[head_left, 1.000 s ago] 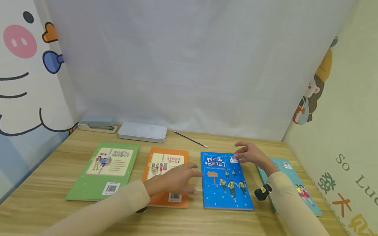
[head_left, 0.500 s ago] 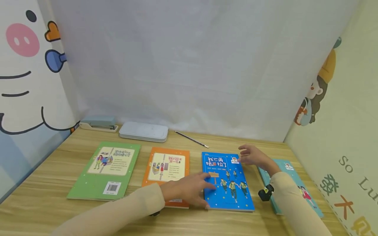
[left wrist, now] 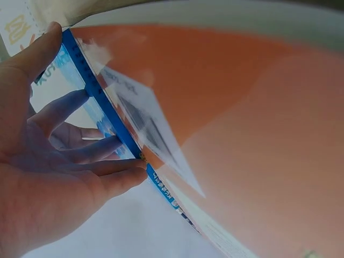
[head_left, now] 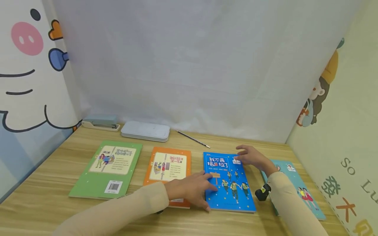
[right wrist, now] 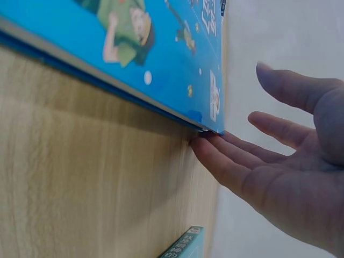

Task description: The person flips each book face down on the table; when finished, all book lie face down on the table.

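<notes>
A blue book (head_left: 228,186) lies flat on the wooden table (head_left: 59,213), right of centre. My left hand (head_left: 203,190) rests on its left edge, fingers spread straight over the cover and thumb along the spine. The left wrist view shows this hand (left wrist: 64,161) against the blue book's spine (left wrist: 115,126), with the orange book (left wrist: 252,107) beside it. My right hand (head_left: 245,158) touches the book's far right corner with straight fingers. In the right wrist view those fingers (right wrist: 226,161) sit at the corner of the blue book (right wrist: 134,48).
An orange book (head_left: 168,167) and a green book (head_left: 109,168) lie to the left. A teal book (head_left: 298,188) lies at the right, partly under my right forearm. At the back are a stapler (head_left: 100,122), a grey pencil case (head_left: 145,131) and a pencil (head_left: 193,139). Walls close three sides.
My left hand slid right off the orange book onto the blue book's left edge. My right hand came down onto the book's far right corner.
</notes>
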`<action>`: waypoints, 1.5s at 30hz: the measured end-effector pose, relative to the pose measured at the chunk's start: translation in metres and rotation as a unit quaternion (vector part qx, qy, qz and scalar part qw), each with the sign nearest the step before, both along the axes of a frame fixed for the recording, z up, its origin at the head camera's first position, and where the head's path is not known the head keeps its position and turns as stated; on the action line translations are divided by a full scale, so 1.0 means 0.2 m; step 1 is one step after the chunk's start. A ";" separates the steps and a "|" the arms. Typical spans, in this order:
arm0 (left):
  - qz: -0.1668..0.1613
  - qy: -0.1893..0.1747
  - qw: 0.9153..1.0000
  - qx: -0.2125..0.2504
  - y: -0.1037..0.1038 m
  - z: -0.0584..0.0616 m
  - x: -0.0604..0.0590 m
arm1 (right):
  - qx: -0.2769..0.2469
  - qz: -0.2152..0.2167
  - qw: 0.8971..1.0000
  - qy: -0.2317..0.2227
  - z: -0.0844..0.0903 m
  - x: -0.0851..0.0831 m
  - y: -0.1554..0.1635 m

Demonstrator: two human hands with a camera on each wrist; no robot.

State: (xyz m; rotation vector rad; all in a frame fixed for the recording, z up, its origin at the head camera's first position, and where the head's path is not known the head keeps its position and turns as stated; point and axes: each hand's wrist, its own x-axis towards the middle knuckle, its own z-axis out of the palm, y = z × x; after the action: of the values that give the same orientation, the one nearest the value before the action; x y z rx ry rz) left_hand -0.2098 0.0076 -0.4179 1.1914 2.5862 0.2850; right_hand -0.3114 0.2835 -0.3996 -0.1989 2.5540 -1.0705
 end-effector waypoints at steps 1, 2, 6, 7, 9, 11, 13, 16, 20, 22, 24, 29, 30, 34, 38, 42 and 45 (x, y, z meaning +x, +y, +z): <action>0.001 0.000 1.000 -0.001 0.00 0.00 0.00 | -0.002 -0.005 1.000 -0.002 0.00 0.00 0.00; 0.002 -0.001 1.000 -0.002 0.00 0.00 0.00 | -0.005 -0.011 1.000 -0.004 0.00 0.00 0.00; 0.004 -0.003 1.000 -0.004 0.01 0.00 0.00 | -0.046 -0.046 0.998 -0.023 0.00 0.00 0.00; 0.004 -0.004 1.000 -0.004 0.01 0.00 0.00 | -0.059 -0.055 0.996 -0.029 0.00 0.00 0.00; 0.003 -0.003 1.000 -0.005 0.01 0.00 0.00 | -0.088 -0.072 0.993 -0.040 -0.01 0.00 0.01; 0.001 -0.004 1.000 -0.006 0.01 0.01 0.00 | -0.111 -0.083 0.989 -0.050 -0.02 -0.01 0.01; 0.000 -0.002 1.000 -0.008 0.01 0.01 0.00 | -0.126 -0.085 0.987 -0.053 -0.03 -0.01 0.02; 0.000 -0.001 1.000 -0.011 0.01 0.02 0.00 | -0.143 -0.082 0.985 -0.056 -0.04 -0.01 0.03; 0.000 -0.001 1.000 -0.013 0.01 0.02 0.00 | -0.134 -0.058 0.988 -0.056 -0.06 -0.01 0.06; -0.001 -0.001 1.000 -0.013 0.01 0.02 0.00 | -0.120 -0.038 0.990 -0.063 -0.07 -0.01 0.07; 0.000 -0.003 1.000 -0.012 0.01 0.02 0.00 | -0.114 -0.021 0.990 -0.076 -0.07 -0.01 0.09; 0.004 -0.006 1.000 -0.010 0.00 0.02 0.00 | -0.142 0.001 0.983 -0.113 -0.07 -0.02 0.10; 0.004 -0.006 1.000 -0.010 0.00 0.02 0.00 | -0.145 0.004 0.983 -0.116 -0.07 -0.02 0.10; 0.001 0.000 1.000 -0.009 0.01 0.03 0.00 | -0.156 -0.001 0.980 -0.121 -0.08 -0.03 0.12; 0.001 0.002 1.000 -0.008 0.01 0.03 0.00 | -0.174 -0.008 0.978 -0.115 -0.07 -0.03 0.13; 0.004 -0.003 1.000 -0.009 0.01 0.03 0.00 | -0.179 -0.015 0.979 -0.093 -0.06 -0.02 0.14; 0.003 -0.003 1.000 -0.012 0.01 0.03 0.01 | -0.183 -0.019 0.979 -0.081 -0.04 -0.01 0.13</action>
State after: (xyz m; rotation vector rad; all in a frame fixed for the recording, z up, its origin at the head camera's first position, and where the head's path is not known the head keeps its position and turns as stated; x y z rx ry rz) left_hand -0.2081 0.0094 -0.4115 1.1724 2.5809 0.2590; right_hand -0.3135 0.3097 -0.4072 -0.1500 2.2075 -1.5018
